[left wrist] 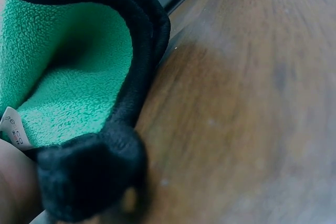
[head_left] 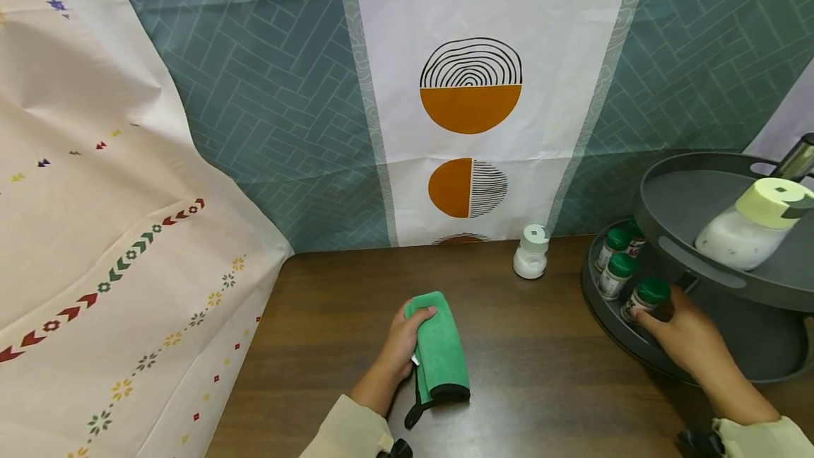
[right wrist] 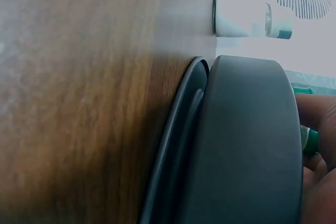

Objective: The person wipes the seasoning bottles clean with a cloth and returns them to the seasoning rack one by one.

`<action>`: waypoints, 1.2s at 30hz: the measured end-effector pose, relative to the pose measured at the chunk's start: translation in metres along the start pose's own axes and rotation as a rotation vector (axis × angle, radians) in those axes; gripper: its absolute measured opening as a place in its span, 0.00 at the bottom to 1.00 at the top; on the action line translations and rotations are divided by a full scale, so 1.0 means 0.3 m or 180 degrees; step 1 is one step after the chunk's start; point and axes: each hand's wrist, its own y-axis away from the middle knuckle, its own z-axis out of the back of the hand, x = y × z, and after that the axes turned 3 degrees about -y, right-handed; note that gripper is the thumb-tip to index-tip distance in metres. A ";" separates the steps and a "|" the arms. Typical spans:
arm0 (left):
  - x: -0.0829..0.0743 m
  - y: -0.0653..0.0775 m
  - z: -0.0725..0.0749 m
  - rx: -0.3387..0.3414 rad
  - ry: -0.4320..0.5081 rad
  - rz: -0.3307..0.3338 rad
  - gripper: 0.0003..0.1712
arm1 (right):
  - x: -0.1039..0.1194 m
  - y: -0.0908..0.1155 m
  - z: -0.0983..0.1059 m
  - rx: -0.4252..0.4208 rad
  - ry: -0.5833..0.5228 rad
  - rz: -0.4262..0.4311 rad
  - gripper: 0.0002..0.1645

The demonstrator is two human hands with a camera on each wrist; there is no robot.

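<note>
My left hand (head_left: 396, 348) grips a folded green microfiber cloth (head_left: 443, 345) with black edging, thumb on top, over the wooden table. In the left wrist view, the cloth's fold (left wrist: 79, 87) and black trim fill the left side. On the right, my right hand (head_left: 689, 334) holds a small spice jar (head_left: 649, 294) with a green lid, thumb at its near side. This jar is at the left part of the lower tier (head_left: 750, 345) of a dark grey two-tier tray. The right wrist view shows fingers (right wrist: 315, 109) around the jar, partly hidden by the tray wall.
Several other green-lidded jars (head_left: 615, 276) stand on the lower tier. The upper tier (head_left: 687, 196) overhangs it, bearing a white bottle (head_left: 738, 239) with a pale yellow-green cap. A small white bottle (head_left: 531, 253) stands at the table's back, before a patterned cloth backdrop (head_left: 286, 126).
</note>
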 end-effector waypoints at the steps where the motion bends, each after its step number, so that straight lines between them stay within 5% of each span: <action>1: 0.000 0.000 0.000 0.0006 -0.0002 0.0001 0.16 | 0.002 0.000 -0.002 -0.0013 -0.0009 -0.0007 0.42; 8: 0.001 0.000 0.000 0.0038 0.0006 -0.0017 0.17 | 0.029 0.032 0.001 -0.0338 -0.0291 -0.0094 0.44; 15: 0.000 0.002 -0.001 0.0065 -0.0025 -0.0015 0.17 | 0.132 0.135 0.013 -0.1081 -0.0756 -0.0449 0.22; 19: 0.001 0.002 0.001 0.0088 -0.0024 -0.0034 0.17 | 0.216 0.162 0.006 -0.1319 -0.1009 -0.0240 0.10; 28: 0.007 0.005 0.001 0.0108 -0.0042 -0.0039 0.20 | 0.325 0.135 -0.062 -0.0762 -0.1110 0.0703 0.08; 36: 0.002 0.006 0.000 0.0072 -0.0039 -0.0036 0.20 | 0.395 0.048 -0.139 -0.0320 -0.1200 0.0831 0.20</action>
